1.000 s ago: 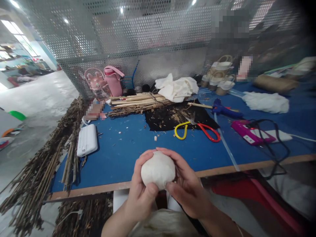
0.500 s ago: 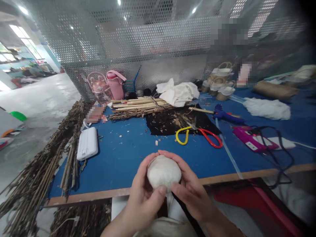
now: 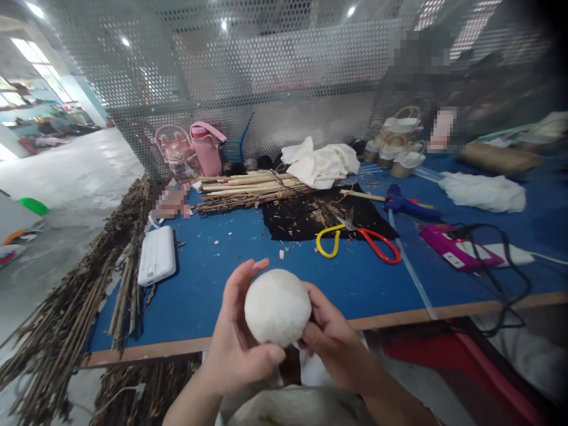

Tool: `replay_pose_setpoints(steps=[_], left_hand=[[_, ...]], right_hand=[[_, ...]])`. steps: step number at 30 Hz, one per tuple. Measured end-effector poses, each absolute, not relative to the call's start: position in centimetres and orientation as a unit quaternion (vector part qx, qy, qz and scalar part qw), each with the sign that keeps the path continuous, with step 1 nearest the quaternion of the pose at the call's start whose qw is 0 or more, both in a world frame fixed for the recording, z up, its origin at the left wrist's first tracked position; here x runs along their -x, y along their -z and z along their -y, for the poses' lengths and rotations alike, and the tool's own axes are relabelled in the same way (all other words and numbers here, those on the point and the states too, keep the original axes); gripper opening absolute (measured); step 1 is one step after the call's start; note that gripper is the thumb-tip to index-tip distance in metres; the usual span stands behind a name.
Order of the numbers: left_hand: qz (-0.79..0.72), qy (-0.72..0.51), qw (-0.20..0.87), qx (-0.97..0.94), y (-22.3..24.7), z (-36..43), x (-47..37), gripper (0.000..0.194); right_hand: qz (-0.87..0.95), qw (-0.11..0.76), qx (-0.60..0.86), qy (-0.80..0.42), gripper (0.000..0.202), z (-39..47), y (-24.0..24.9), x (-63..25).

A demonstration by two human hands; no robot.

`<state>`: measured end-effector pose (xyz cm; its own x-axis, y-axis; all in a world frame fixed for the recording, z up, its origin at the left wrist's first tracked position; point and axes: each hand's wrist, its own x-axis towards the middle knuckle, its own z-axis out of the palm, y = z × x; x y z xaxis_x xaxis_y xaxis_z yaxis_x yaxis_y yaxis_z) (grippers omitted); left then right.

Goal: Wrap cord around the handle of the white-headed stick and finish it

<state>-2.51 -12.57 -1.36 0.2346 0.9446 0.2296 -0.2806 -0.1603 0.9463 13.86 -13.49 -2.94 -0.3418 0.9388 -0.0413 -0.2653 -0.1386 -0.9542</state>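
Note:
A round, smooth white ball [image 3: 278, 307] is between my two hands, just over the table's front edge. My left hand [image 3: 239, 331] cups its left side, thumb at the bottom, with the upper fingertips raised off it. On the right side my right hand [image 3: 332, 331] grips the ball with thumb and fingers. Scissors [image 3: 350, 228] with one yellow and one red handle lie open beyond the ball, partly on a black cloth [image 3: 293, 222] strewn with chips. Behind the cloth are a bundle of sticks [image 3: 248, 190] and a crumpled white cloth [image 3: 322, 163].
Dried branches [image 3: 84, 266] and a white power bank [image 3: 157, 255] are at left. A blue glue gun [image 3: 410, 204], purple power strip [image 3: 461, 248] with black cables and white wadding [image 3: 483, 191] lie at right. A perforated metal screen [image 3: 266, 65] stands behind the blue table [image 3: 199, 302].
The ball has moved slightly left and shows a fuller, rounder face. My left hand has shifted left, and its upper fingers have lifted away from the ball.

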Motion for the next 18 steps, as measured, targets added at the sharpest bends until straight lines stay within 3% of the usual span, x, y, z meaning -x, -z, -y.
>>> replay_pose_setpoints(steps=[2,6,12,15,18], left_hand=[[-0.322,-0.502,0.564,-0.57,0.9,12.8,2.8,0.09],[-0.365,-0.502,0.526,-0.581,0.9,13.2,2.8,0.067],[-0.404,-0.515,0.56,-0.508,1.6,11.3,3.4,0.064],[-0.44,-0.61,0.439,-0.492,0.3,11.0,4.2,0.047],[-0.404,-0.716,0.265,-0.504,-2.3,11.9,4.6,0.047]], right_hand=[[0.504,0.437,0.353,-0.656,0.044,13.8,2.7,-13.9],[0.55,0.416,0.378,-0.617,0.039,14.1,2.1,-13.6],[0.591,0.367,0.452,-0.559,0.041,14.1,2.5,-13.7],[0.659,0.339,0.527,-0.415,0.036,13.8,3.0,-14.6],[0.729,0.274,0.574,-0.25,0.035,13.3,2.9,-15.8]])
